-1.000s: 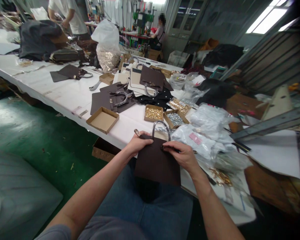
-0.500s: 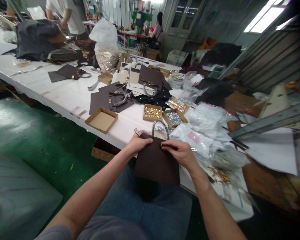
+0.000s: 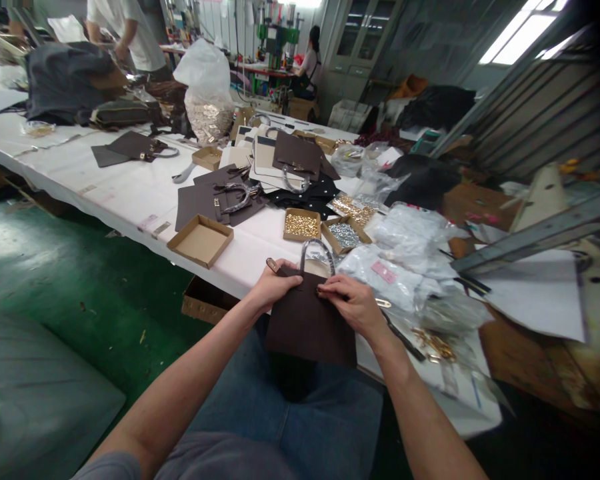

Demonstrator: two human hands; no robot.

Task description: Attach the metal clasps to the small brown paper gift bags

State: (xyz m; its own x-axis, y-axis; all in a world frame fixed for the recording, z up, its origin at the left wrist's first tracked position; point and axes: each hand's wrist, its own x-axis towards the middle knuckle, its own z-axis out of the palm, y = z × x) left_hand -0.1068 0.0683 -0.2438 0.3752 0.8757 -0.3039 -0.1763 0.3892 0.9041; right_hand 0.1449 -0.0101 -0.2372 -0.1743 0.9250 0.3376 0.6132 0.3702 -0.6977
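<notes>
A dark brown bag panel [image 3: 310,327] hangs over my lap at the table's edge, a plastic-wrapped handle [image 3: 316,245] arching up from its top. My left hand [image 3: 276,283] grips the panel's upper left, thumb on the front. By those fingers a strap end with a gold-coloured buckle [image 3: 273,265] sticks out. My right hand [image 3: 349,301] is closed in a pinch at the panel's upper right, near the handle's base; the small part between its fingertips is mostly hidden. Just right of this hand lies a gold-coloured metal loop [image 3: 383,303].
Ahead are a box of gold-coloured pieces [image 3: 301,225], a box of silver-coloured pieces [image 3: 347,235] and a shallow cardboard tray [image 3: 201,240]. Plastic bags [image 3: 405,233] crowd the right side. Brown panels [image 3: 220,200] lie farther back. Two people are in the background.
My right fingers have closed in tighter at the panel's upper right, and the gold-coloured glint there is now mostly covered. My left hand keeps its hold. The view has shifted slightly.
</notes>
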